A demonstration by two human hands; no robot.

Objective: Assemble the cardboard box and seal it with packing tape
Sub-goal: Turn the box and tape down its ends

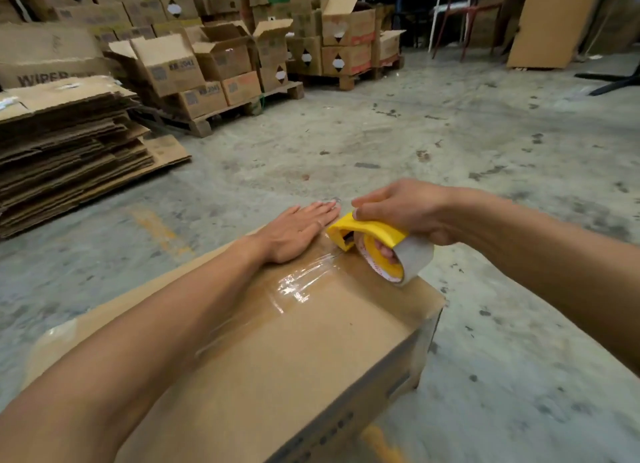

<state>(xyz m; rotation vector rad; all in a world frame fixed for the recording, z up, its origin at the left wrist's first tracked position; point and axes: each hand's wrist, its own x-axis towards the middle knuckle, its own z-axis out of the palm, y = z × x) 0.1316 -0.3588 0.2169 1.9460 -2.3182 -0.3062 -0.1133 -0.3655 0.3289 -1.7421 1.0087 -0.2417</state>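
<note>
Pressing flat on the far end of the cardboard box (277, 352), the left hand (298, 230) lies palm down with its fingers straight and together, holding nothing. Just to its right, the right hand (408, 213) is clamped on a yellow tape dispenser (363, 232): the thumb rests on the yellow guard and fingertips show through the core of the tape roll (405, 260). The dispenser's front edge touches the box top near the far edge, beside the left hand's fingers.

From the dispenser a strip of clear packing tape (301, 282) runs toward the near side along the middle of the box top, wrinkled and shiny close to the dispenser, smoother further toward the viewer. The box's top flaps are closed under it. The box sits on a grey, stained concrete floor (485, 133), filling the near centre of the view, with its right side wall in shadow and some dark print on it too blurred to read.

To the far left stands a stack of flattened cardboard sheets (69, 151). Beyond it, further back, open and closed cartons are piled on wooden pallets (242, 106). At the far right a red chair (478, 12) and a white one stand by a tall upright board of cardboard (550, 23).
</note>
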